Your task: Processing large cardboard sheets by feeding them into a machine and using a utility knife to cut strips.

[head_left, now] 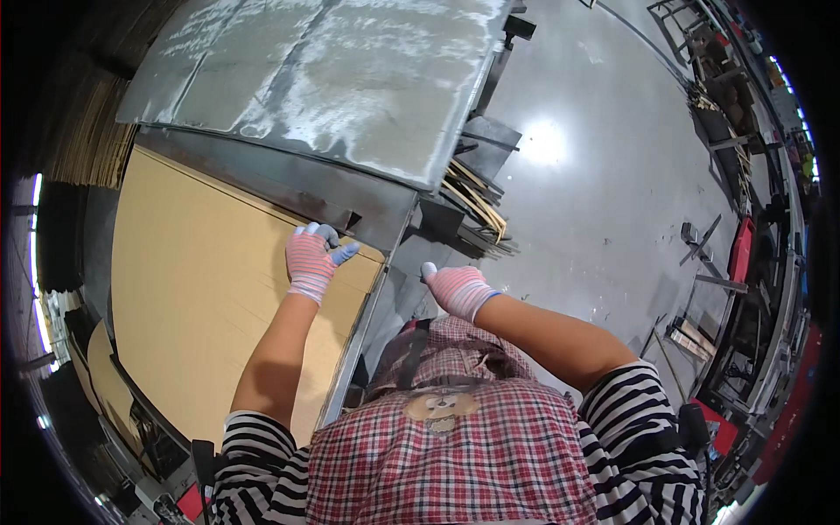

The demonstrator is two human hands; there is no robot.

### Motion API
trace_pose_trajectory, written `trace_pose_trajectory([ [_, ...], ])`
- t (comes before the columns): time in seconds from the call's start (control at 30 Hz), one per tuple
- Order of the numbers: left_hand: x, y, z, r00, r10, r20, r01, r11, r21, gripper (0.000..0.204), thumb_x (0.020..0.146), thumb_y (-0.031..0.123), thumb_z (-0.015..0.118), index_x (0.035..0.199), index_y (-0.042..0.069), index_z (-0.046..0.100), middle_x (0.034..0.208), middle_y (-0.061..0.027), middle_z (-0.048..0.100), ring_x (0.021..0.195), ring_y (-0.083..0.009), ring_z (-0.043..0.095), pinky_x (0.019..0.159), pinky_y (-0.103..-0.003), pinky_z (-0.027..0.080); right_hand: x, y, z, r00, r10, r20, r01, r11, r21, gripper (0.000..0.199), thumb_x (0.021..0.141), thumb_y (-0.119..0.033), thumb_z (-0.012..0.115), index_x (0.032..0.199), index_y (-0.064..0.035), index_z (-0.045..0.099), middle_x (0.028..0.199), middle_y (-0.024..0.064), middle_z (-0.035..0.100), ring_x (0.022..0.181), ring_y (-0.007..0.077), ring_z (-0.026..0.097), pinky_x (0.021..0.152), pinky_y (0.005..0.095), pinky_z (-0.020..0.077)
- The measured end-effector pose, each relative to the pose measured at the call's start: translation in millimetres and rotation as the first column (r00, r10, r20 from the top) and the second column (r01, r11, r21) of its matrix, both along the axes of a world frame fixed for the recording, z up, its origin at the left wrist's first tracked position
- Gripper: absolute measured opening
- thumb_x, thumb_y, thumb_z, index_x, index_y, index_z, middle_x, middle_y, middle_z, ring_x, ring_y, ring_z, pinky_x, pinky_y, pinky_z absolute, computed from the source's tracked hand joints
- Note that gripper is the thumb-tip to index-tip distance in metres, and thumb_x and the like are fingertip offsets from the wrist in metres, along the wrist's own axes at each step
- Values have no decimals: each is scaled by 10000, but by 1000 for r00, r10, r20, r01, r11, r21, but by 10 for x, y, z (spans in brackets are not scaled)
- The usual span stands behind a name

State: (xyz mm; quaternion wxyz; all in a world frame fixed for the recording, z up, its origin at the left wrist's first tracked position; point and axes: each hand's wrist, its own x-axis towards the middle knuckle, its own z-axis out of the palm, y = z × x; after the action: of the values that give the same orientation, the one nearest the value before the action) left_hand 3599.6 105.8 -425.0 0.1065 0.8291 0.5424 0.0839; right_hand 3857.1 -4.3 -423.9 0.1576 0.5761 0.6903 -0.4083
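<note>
My left hand (313, 260), in a pink-and-white striped glove with grey-blue fingertips, is over the far right corner of a large tan board (210, 262). Its thumb points away from the fingers, and nothing shows between them. The board lies flat against a grey metal ledge (271, 179). To the right, beyond the board's edge, my right hand (459, 289) wears the same kind of glove. Its fingers curl under, with the thumb end toward the board; whatever they may hold is hidden.
A broad grey metal plate (350, 87) with whitish smears rises behind the board. Thin wooden strips (477, 197) stick out beside it. Stacked brown sheets (83, 131) stand at the far left. On the right are a concrete floor (604, 175) and a metal stand (700, 241).
</note>
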Motion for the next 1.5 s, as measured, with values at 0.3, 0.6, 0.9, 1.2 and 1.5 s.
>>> trace_pose_trajectory([
  [0.3,38,31,-137,997,-41,67,37,998,53,555,625,620,779,671,101,586,706,-61,578,695,-284,518,666,-414,429,-116,181,-152,994,-64,-86,69,996,51,224,964,-139,441,1137,-37,541,996,209,702,946,391,689,756,492,542],
  [0.6,18,149,-20,996,-33,79,28,998,64,567,623,664,745,679,118,602,719,-73,575,735,-297,549,685,-426,442,1288,-1218,-756,958,-28,285,70,988,-138,381,957,-285,498,1264,-60,519,1022,203,696,955,379,677,822,458,529],
  [0.9,-169,98,320,997,-54,-61,53,998,-23,518,683,665,695,741,155,634,786,-47,599,810,-257,578,742,-397,468,-296,-160,1171,1000,4,6,-5,991,133,307,957,-283,514,1040,13,491,829,236,664,835,436,643,723,511,494],
  [1.2,-255,77,370,993,-83,-84,76,993,-88,560,691,716,653,844,179,678,861,-46,634,892,-251,601,764,-384,475,-559,143,1501,987,111,120,-122,988,90,308,951,-293,524,1047,0,524,837,225,671,833,423,655,724,504,514],
  [1.5,-158,104,497,981,-91,-170,78,994,-80,629,652,726,670,944,170,701,936,-29,641,928,-235,613,785,-388,490,-968,421,641,979,-90,182,81,995,57,309,949,-175,450,1140,-19,635,1049,189,702,982,384,681,829,483,540],
])
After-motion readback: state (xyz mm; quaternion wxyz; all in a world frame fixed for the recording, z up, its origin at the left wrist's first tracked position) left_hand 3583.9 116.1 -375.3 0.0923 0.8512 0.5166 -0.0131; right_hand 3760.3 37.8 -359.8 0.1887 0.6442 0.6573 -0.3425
